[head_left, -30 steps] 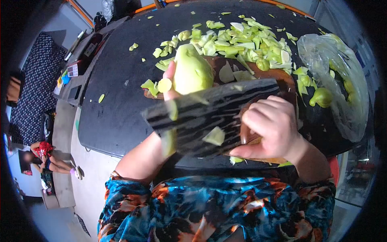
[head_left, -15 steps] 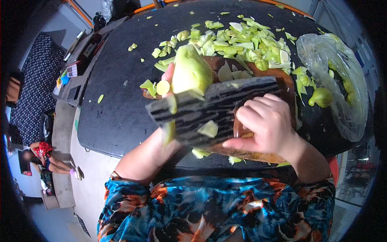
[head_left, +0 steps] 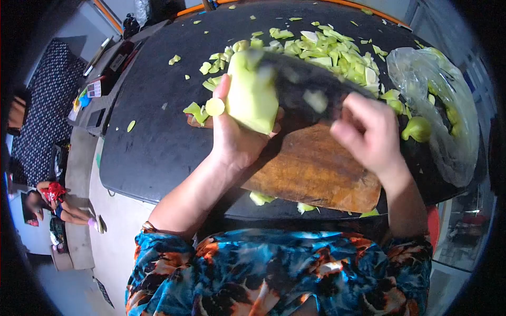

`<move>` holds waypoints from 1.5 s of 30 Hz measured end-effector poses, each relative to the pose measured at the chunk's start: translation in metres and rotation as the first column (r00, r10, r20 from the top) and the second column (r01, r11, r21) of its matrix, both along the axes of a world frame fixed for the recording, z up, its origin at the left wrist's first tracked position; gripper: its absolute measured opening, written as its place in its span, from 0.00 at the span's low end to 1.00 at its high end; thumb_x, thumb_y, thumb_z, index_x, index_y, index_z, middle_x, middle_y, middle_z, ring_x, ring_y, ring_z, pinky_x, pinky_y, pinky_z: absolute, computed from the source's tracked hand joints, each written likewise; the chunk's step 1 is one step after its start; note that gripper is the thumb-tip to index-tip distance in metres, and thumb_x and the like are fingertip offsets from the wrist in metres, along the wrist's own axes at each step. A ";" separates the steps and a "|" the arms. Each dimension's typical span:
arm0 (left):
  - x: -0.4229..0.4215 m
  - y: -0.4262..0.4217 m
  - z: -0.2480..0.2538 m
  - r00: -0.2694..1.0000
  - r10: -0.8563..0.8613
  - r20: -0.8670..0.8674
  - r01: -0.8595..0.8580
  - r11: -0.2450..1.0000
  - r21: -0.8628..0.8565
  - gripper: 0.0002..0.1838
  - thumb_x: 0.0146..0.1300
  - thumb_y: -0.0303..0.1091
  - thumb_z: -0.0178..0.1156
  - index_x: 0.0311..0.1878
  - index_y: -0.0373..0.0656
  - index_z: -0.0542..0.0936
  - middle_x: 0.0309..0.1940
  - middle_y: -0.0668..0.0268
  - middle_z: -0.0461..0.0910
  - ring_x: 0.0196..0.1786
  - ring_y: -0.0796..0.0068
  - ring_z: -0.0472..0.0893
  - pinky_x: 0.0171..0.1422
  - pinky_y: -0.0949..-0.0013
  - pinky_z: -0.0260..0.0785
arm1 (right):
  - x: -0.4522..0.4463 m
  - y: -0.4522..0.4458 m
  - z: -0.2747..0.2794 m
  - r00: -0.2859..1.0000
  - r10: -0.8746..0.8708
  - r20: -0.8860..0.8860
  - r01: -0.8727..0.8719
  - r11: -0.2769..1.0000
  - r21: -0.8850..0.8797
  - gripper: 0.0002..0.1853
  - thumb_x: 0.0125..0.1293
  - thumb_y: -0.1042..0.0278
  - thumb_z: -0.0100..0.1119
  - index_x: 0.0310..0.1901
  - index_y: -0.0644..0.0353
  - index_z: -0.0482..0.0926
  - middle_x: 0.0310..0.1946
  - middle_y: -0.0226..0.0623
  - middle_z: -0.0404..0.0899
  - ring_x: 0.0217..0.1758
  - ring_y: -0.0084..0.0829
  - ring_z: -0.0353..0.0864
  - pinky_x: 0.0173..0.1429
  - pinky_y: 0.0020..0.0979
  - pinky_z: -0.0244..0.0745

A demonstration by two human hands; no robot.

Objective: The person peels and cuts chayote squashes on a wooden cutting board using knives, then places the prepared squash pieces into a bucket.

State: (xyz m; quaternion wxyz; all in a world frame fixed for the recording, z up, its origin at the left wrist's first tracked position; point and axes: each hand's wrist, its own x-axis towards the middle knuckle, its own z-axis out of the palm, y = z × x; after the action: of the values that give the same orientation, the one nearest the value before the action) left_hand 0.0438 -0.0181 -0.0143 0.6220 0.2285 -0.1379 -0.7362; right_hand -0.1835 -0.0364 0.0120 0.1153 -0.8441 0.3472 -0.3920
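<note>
My left hand (head_left: 234, 134) is wrapped round the base of a pale green peeled fruit (head_left: 253, 97), held upright over the left part of a wooden cutting board (head_left: 321, 168). In my right hand (head_left: 369, 131) is a broad dark cleaver (head_left: 311, 84), blurred by motion, its blade against the fruit's upper right side. A piece of peel clings to the blade. The cleaver's handle is hidden by my fingers. A round green slice (head_left: 215, 107) lies against my left thumb.
Behind the board is a heap of green peelings (head_left: 337, 50) on the black table (head_left: 153, 126). At the right, a clear plastic bag (head_left: 448, 116) holds green fruit, with one knobbly green piece (head_left: 418, 129) beside it. A person (head_left: 55, 197) sits far left.
The cleaver has moved up and away from me, from in front of the fruit to its upper right side. My right hand has shifted up and right, uncovering more of the board.
</note>
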 end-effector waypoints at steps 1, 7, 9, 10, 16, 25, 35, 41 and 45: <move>-0.005 0.001 0.004 0.997 0.079 0.009 -0.080 0.993 0.091 0.37 0.64 0.68 0.45 0.62 0.48 0.72 0.55 0.57 0.76 0.52 0.56 0.78 0.54 0.53 0.72 | 0.003 0.007 0.004 0.993 0.074 -0.089 -0.082 0.992 -0.091 0.24 0.57 0.42 0.65 0.22 0.56 0.72 0.16 0.33 0.73 0.20 0.35 0.77 0.25 0.34 0.68; 0.002 0.004 0.005 0.953 -0.282 -0.108 0.258 0.947 -0.192 0.42 0.60 0.68 0.50 0.63 0.38 0.69 0.54 0.48 0.74 0.53 0.57 0.77 0.61 0.56 0.69 | 0.016 0.023 -0.001 0.970 0.190 -0.155 -0.220 0.952 -0.211 0.27 0.57 0.37 0.62 0.23 0.55 0.69 0.18 0.31 0.70 0.21 0.34 0.75 0.30 0.34 0.69; -0.004 0.008 0.010 0.974 -0.224 -0.039 0.214 0.960 -0.180 0.41 0.59 0.67 0.51 0.62 0.38 0.69 0.52 0.49 0.74 0.51 0.58 0.77 0.60 0.56 0.70 | 0.016 0.022 -0.004 0.970 0.186 -0.153 -0.216 0.953 -0.211 0.27 0.57 0.36 0.62 0.23 0.55 0.69 0.18 0.31 0.70 0.21 0.33 0.75 0.29 0.33 0.69; -0.005 0.008 0.009 0.979 -0.203 -0.006 0.199 0.965 -0.169 0.41 0.59 0.67 0.51 0.62 0.38 0.69 0.53 0.50 0.74 0.52 0.58 0.77 0.60 0.56 0.70 | 0.016 0.021 -0.005 0.971 0.179 -0.160 -0.212 0.953 -0.218 0.27 0.57 0.36 0.62 0.23 0.54 0.69 0.18 0.31 0.70 0.21 0.33 0.75 0.29 0.33 0.69; -0.007 0.009 0.005 0.988 -0.127 -0.092 0.128 0.992 0.006 0.37 0.60 0.67 0.50 0.59 0.45 0.72 0.50 0.57 0.77 0.49 0.59 0.78 0.56 0.56 0.70 | 0.014 0.014 -0.004 0.975 0.064 -0.213 -0.110 0.971 -0.210 0.25 0.59 0.36 0.60 0.23 0.52 0.70 0.17 0.31 0.73 0.21 0.35 0.77 0.28 0.34 0.70; -0.014 0.010 0.000 0.992 -0.004 0.130 0.012 0.998 -0.057 0.34 0.61 0.67 0.46 0.54 0.47 0.74 0.41 0.58 0.77 0.34 0.60 0.76 0.30 0.62 0.67 | -0.037 -0.063 -0.022 0.867 -0.496 -0.054 0.498 0.861 0.102 0.27 0.68 0.41 0.53 0.27 0.61 0.74 0.17 0.42 0.74 0.21 0.46 0.71 0.29 0.40 0.67; 0.018 -0.011 -0.031 0.976 -0.136 -0.169 0.117 0.986 -0.116 0.31 0.64 0.61 0.45 0.60 0.47 0.73 0.55 0.57 0.76 0.58 0.57 0.75 0.61 0.52 0.67 | -0.006 -0.022 -0.014 0.991 -0.015 0.130 0.001 0.994 0.113 0.21 0.65 0.51 0.61 0.25 0.61 0.72 0.14 0.33 0.67 0.17 0.25 0.66 0.24 0.30 0.62; 0.004 0.006 0.001 0.984 -0.177 -0.024 0.177 0.983 0.036 0.42 0.57 0.75 0.50 0.58 0.45 0.73 0.48 0.56 0.78 0.50 0.60 0.80 0.58 0.55 0.73 | 0.014 0.012 -0.007 0.960 0.195 -0.201 -0.233 0.954 -0.189 0.27 0.58 0.35 0.60 0.22 0.52 0.70 0.17 0.31 0.71 0.20 0.32 0.76 0.27 0.32 0.69; 0.009 0.003 -0.005 0.979 -0.190 -0.075 0.192 0.981 0.016 0.40 0.58 0.73 0.51 0.60 0.47 0.72 0.47 0.56 0.78 0.47 0.61 0.80 0.55 0.57 0.74 | 0.020 0.020 -0.010 0.954 0.168 -0.247 -0.231 0.940 -0.252 0.27 0.56 0.34 0.60 0.23 0.53 0.70 0.17 0.30 0.71 0.22 0.31 0.76 0.29 0.31 0.68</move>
State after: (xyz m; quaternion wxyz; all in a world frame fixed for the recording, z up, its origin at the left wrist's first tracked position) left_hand 0.0528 -0.0152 -0.0197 0.5504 0.1939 -0.1278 -0.8019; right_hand -0.1636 -0.0166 0.0015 -0.0044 -0.9213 0.2115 -0.3262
